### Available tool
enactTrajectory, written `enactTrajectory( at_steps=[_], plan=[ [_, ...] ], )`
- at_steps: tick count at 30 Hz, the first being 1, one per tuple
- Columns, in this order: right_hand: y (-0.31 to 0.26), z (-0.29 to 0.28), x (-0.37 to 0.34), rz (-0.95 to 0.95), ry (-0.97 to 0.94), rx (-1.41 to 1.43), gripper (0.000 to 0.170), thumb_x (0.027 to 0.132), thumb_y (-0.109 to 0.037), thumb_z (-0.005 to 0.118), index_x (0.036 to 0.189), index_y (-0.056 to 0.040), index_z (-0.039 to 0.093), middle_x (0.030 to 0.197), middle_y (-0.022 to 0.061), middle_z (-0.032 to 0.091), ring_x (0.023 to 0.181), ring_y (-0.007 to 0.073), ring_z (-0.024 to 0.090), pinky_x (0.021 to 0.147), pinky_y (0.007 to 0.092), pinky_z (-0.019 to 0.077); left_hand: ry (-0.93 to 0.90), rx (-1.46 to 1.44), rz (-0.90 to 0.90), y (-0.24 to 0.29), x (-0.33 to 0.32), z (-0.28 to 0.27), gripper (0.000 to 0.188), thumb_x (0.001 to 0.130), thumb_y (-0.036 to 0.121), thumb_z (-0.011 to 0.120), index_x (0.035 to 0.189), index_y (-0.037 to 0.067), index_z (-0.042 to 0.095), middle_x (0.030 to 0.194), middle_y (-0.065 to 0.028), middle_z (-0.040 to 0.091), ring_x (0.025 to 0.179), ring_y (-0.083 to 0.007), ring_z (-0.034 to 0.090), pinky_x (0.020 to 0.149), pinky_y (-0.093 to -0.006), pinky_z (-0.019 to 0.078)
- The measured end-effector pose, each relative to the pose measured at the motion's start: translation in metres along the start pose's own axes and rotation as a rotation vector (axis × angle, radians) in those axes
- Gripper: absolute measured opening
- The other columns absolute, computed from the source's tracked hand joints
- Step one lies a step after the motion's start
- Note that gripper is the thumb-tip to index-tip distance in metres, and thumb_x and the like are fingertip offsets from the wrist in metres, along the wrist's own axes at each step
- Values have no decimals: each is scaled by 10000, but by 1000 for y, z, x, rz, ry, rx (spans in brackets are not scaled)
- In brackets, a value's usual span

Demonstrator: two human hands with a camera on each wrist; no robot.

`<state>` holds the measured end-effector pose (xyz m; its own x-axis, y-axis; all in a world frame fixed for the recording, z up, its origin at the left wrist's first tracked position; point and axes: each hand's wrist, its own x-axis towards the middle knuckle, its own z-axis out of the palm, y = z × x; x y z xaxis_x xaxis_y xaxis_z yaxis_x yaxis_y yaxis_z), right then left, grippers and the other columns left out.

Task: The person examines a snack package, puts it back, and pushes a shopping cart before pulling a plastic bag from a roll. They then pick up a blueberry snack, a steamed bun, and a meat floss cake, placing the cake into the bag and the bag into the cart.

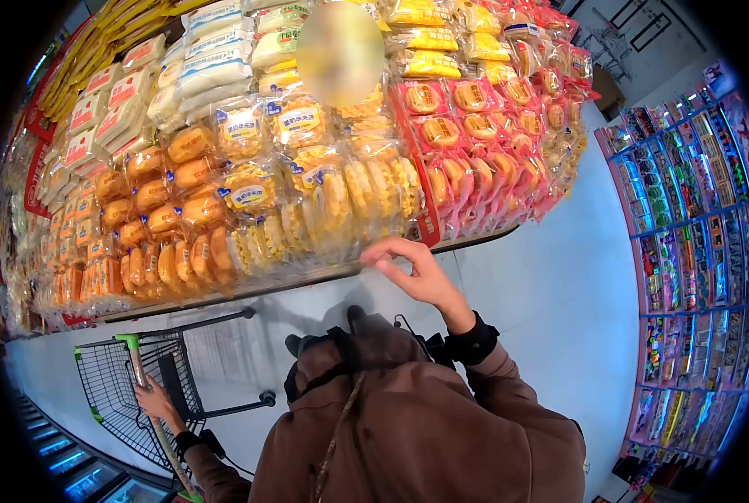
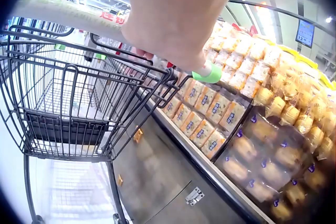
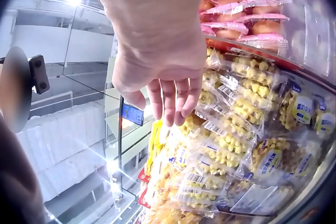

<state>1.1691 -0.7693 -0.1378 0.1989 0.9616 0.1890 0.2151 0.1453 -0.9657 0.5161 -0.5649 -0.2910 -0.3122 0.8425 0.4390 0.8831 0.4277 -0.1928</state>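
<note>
On the left, my left hand [image 1: 158, 402] grips the handle [image 1: 136, 360] of a wire shopping cart [image 1: 111, 394]. The left wrist view shows that hand [image 2: 168, 40] wrapped over the white bar beside its green end piece [image 2: 209, 73]. My right hand [image 1: 416, 272] hangs in the air by the front edge of a bakery display, fingers loosely bent and holding nothing. Bagged yellow waffles [image 1: 366, 189] lie closest to it, with pink-wrapped buns [image 1: 475, 180] just to their right. In the right wrist view the fingers [image 3: 181, 95] overlap the waffle bags [image 3: 231, 142].
Bagged brown buns [image 1: 165, 218] and white packs [image 1: 215, 59] fill the display's left side. Its dark front edge [image 1: 324, 275] runs between me and the goods. Across the pale floor [image 1: 542, 277], a lit shelf rack [image 1: 693, 243] of small packets stands at right.
</note>
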Motion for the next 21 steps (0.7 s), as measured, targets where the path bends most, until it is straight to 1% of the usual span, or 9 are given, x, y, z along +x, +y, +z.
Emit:
enactTrajectory(
  at_steps=[6,9,12,15,18,21],
  plan=[
    [3,-5,4,1,-25,39,176,838,-48,510,988,-17,598,948,60,618,870,135,578,747,253,424,59,10,16,13,-18,-11,552,838,579,387,1069,92,508,974,-88,572,904,-296,552,708,-470,408],
    [6,-6,5,5,-25,45,175,837,-49,512,986,-21,600,948,57,619,862,131,580,737,251,422,8,-4,-6,21,-24,-20,558,839,575,386,1072,84,511,973,-83,567,914,-287,544,718,-466,405],
    [3,-9,6,-2,-30,40,166,835,-46,512,970,-21,606,949,56,619,860,128,583,732,245,420,47,-38,27,20,-28,-16,566,841,573,377,1089,81,508,982,-78,552,943,-272,528,733,-461,399],
    [-1,-12,7,-14,-16,7,159,825,-45,520,951,-23,615,929,54,624,829,121,581,720,241,420,-6,9,4,22,-31,-16,579,843,575,370,1107,78,505,997,-76,536,969,-264,514,745,-458,394],
    [-12,-19,6,-114,31,-81,163,813,-34,521,942,-20,621,907,79,629,788,130,576,706,247,423,3,19,10,24,-33,-17,584,845,576,362,1118,78,502,1004,-83,529,971,-267,511,745,-460,392],
    [-23,-28,3,-246,162,-108,142,781,-8,533,899,2,611,864,102,616,761,208,576,702,282,449,12,31,19,27,-35,-19,592,846,578,357,1136,80,491,1003,-91,528,960,-274,514,741,-464,392]
  ],
)
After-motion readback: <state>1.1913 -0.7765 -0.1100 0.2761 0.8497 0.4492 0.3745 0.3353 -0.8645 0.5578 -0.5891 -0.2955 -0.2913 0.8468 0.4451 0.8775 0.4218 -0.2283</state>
